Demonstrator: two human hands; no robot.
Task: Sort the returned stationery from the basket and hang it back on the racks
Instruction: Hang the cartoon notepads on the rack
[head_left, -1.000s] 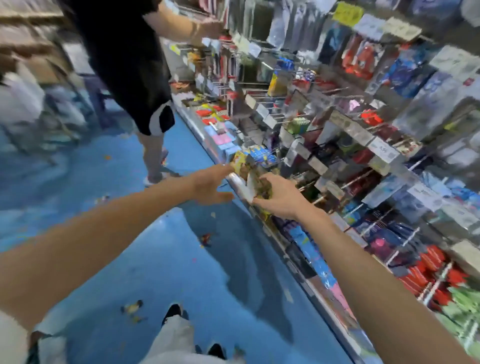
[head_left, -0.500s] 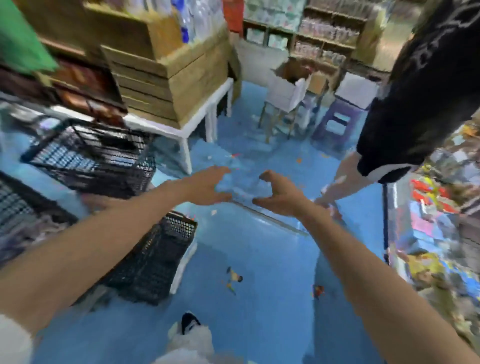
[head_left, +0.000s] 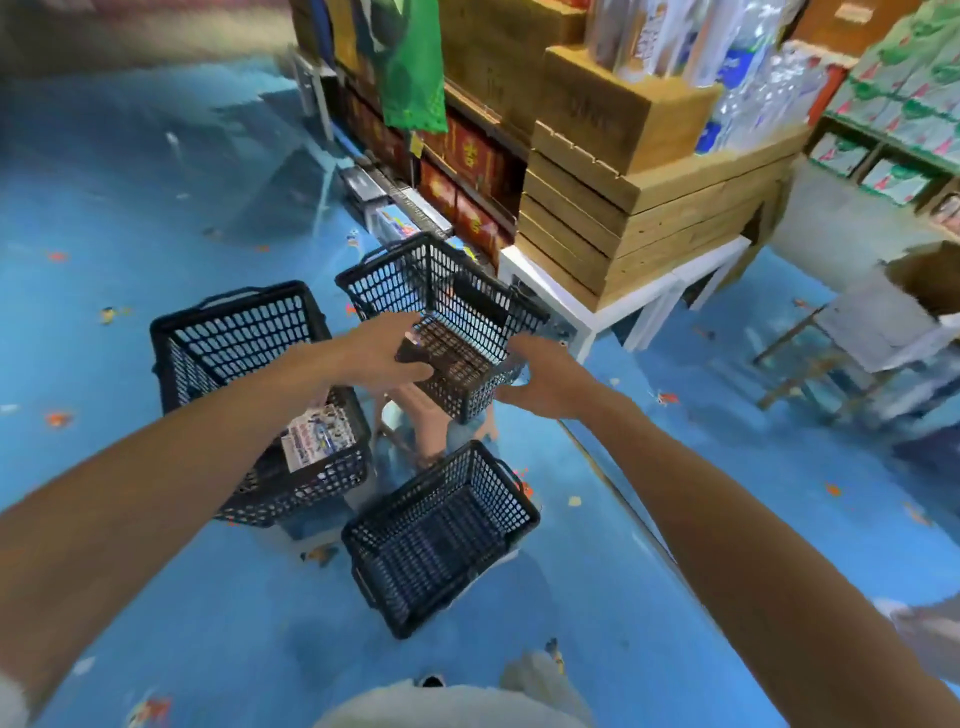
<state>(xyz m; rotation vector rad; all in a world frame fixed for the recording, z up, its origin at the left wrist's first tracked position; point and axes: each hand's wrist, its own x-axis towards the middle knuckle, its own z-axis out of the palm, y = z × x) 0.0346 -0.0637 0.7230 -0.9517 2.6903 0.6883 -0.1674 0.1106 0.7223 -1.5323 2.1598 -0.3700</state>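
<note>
Three black mesh baskets stand on the blue floor. The middle basket (head_left: 385, 266) rests raised on a pink stool (head_left: 427, 422). My left hand (head_left: 379, 353) reaches over its near rim, fingers and thumb pinched on a dark flat packet (head_left: 415, 354) inside. My right hand (head_left: 545, 382) is at the basket's right corner, fingers apart and holding nothing. The left basket (head_left: 234, 332) holds a white printed stationery packet (head_left: 317, 436). The near basket (head_left: 441, 530) looks empty. The hanging racks are out of view.
A white table (head_left: 654, 301) with stacked wooden crates (head_left: 649, 208) stands right behind the baskets. Shelves of red boxes (head_left: 467, 156) run along the back. A cardboard box on a folding stool (head_left: 883, 332) is at the right. Scraps litter the floor.
I have turned from the racks to the baskets. Both hands, empty half a second ago, have come down to the raised basket, and my left hand has closed on a dark packet.
</note>
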